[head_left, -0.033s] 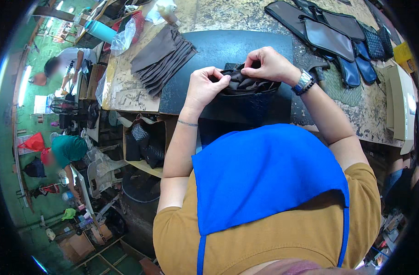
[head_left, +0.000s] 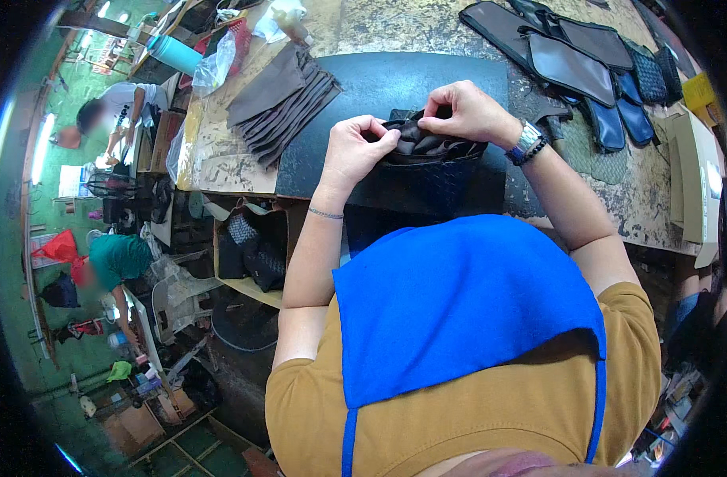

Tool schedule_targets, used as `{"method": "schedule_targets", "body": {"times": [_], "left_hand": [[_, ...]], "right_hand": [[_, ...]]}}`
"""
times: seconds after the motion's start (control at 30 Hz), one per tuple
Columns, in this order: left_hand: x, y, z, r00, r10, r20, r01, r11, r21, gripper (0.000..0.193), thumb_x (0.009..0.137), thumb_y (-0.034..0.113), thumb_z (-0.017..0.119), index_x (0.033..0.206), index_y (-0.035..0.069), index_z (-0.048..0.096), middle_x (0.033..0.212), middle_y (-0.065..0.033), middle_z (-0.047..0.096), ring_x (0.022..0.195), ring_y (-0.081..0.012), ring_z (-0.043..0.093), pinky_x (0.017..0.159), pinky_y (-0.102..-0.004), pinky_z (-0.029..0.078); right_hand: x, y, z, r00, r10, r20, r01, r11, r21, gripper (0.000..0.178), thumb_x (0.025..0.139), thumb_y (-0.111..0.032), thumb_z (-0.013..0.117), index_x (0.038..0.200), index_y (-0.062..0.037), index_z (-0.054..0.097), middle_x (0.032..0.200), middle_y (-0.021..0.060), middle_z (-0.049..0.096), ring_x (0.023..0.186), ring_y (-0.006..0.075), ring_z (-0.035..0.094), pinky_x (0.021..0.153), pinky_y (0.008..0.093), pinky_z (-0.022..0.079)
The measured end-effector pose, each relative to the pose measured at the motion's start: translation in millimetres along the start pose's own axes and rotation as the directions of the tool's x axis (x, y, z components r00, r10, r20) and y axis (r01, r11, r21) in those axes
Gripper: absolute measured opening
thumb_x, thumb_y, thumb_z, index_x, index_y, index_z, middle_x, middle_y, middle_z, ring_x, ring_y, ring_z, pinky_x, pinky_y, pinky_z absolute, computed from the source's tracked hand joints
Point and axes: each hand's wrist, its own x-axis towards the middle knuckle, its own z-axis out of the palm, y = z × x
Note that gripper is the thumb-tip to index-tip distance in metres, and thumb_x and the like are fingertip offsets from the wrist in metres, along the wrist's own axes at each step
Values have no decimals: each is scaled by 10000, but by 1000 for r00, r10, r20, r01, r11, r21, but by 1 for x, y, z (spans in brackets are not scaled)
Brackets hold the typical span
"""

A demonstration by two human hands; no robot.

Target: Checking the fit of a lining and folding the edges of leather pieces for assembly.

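Pinching dark bag (head_left: 433,181) at rim, left hand's (head_left: 362,148) grip pressing thumb to finger; right hand (head_left: 468,116) likewise pinching brown lining (head_left: 417,141). Bag sitting at near edge of counter (head_left: 411,28). Uneven pulling possibly puckering lining; loosening grip risking bag's slipping.

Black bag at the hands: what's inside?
Bunched dark brown cloth shows in the mouth of the bag. Anything deeper can't be seen: the cloth and the bag's front wall cover it.
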Motion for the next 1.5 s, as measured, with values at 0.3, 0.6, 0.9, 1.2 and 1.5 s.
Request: {"method": "schedule_targets", "body": {"times": [0.3, 0.6, 0.9, 1.2, 1.5], "left_hand": [[3, -4, 2, 1000, 3, -14, -3, 1000, -22, 178, 770, 124, 763, 706, -11, 666, 796, -34, 676, 726, -70, 573, 678, -242, 473], [-3, 3, 4, 990, 130, -51, -127, 990, 58, 161, 769, 124, 764, 730, -6, 679, 861, -87, 705, 782, -116, 631, 732, -263, 492], [0, 3, 5, 967, 225, -120, -216, 973, 84, 128, 764, 102, 745, 741, -10, 687, 862, -117, 719, 787, -146, 672, 726, -272, 513], [3, 10, 8, 982, 147, -120, -135, 985, 104, 140, 797, 73, 724, 712, -16, 657, 812, -51, 697, 736, -71, 596, 700, -230, 491], [4, 7, 13, 981, 87, -176, -97, 994, -54, 242, 763, 8, 723, 802, 51, 487, 796, -50, 660, 758, -68, 605, 716, -239, 498]], "right_hand": [[3, -4, -2, 1000, -12, -21, 11, 999, -42, 212, 783, -248, 725, 804, -41, 687, 716, 110, 665, 646, 180, 610, 620, 329, 472], [4, -1, 1, 996, -80, -44, 81, 997, 16, 231, 796, -142, 734, 976, -34, 637, 753, 55, 678, 708, 93, 612, 687, 258, 495], [5, 1, -1, 997, -71, -13, 72, 996, 55, 223, 806, -112, 716, 983, -40, 601, 781, 48, 685, 729, 82, 613, 727, 255, 489], [4, 2, 1, 998, -48, -28, 50, 996, 68, 249, 802, -115, 724, 995, -47, 582, 789, 53, 684, 722, 96, 610, 713, 268, 487], [7, -3, 0, 996, -84, 8, 84, 996, 5, 363, 775, -172, 701, 1108, -67, 604, 829, 96, 694, 726, 157, 645, 679, 308, 503]]}}
